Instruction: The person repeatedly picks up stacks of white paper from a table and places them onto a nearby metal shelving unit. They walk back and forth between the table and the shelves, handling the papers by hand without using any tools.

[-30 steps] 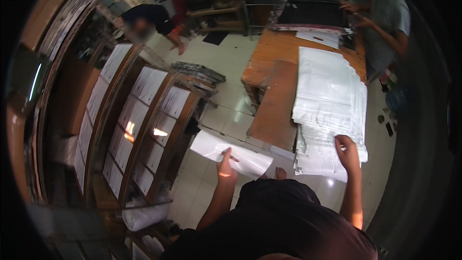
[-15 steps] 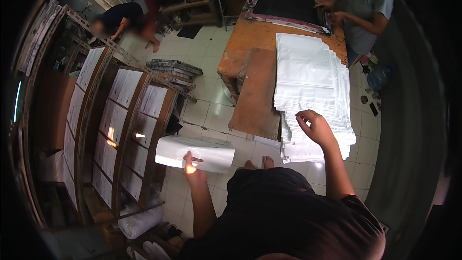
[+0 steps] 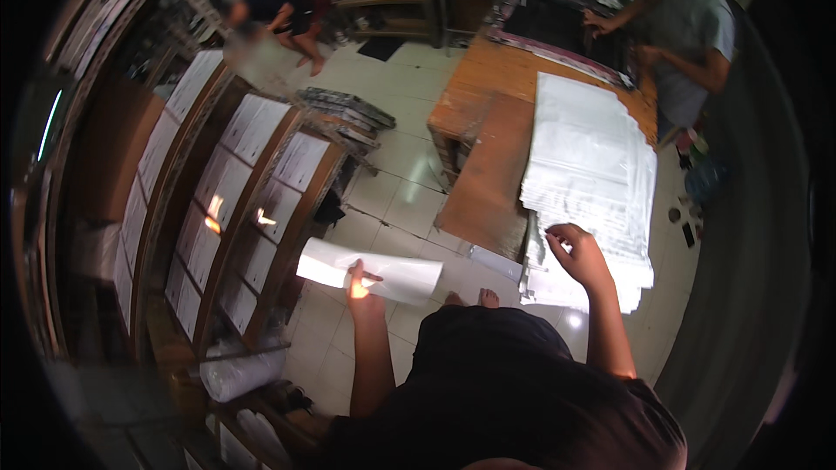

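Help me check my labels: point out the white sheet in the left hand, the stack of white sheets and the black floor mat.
White sheet (image 3: 403, 276): head view, its right half.
Stack of white sheets (image 3: 589, 170): head view, middle of its top.
Black floor mat (image 3: 380, 50): head view, its centre.

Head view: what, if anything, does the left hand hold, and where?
The left hand holds a white sheet-like piece near the middle of its long near edge.

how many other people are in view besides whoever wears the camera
2: one person at upper left, hunched over; another person at upper right, beside the orange-brown table. Others could be hidden or outside the view.
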The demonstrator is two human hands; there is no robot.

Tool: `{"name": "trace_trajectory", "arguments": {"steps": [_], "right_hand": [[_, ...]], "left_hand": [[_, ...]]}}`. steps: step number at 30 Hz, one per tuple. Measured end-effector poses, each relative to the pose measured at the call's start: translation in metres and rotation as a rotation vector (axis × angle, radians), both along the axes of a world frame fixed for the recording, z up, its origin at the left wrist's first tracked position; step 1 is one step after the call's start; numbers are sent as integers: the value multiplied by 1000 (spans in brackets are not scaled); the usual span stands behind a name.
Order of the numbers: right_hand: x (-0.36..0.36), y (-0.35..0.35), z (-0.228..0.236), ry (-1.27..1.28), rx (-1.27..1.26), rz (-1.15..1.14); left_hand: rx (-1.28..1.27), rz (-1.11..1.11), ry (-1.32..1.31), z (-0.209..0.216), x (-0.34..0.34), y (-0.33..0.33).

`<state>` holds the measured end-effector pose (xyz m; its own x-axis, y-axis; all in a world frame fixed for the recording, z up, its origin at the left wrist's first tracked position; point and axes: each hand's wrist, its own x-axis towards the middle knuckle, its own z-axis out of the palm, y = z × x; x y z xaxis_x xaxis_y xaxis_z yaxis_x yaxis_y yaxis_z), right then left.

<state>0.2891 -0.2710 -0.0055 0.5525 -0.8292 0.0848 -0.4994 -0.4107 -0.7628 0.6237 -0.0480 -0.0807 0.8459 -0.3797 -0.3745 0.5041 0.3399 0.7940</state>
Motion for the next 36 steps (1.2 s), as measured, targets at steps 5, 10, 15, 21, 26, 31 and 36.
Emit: {"name": "trace_trajectory", "arguments": {"steps": [5, 10, 15, 21, 26, 31, 36], "right_hand": [[-6, 2, -1, -13, 72, -57], [-8, -2, 2, -28, 54, -50], [-9, -7, 7, -44, 48, -65], [-10, -16, 7, -25, 14, -51], [-12, -19, 18, -39, 24, -92], [-19, -27, 7, -58, 29, -121], [-18, -35, 5, -61, 20, -99]], "left_hand": [[-20, -20, 14, 16, -11, -14], [-31, -39, 5, 3, -15, -20], [-7, -16, 62, 9, -21, -29], [-45, 0, 82, 8, -20, -29], [-80, -39, 40, 1, -11, -25], [19, -13, 94, 17, -13, -39], [46, 26, 76, 8, -9, -42]]}}
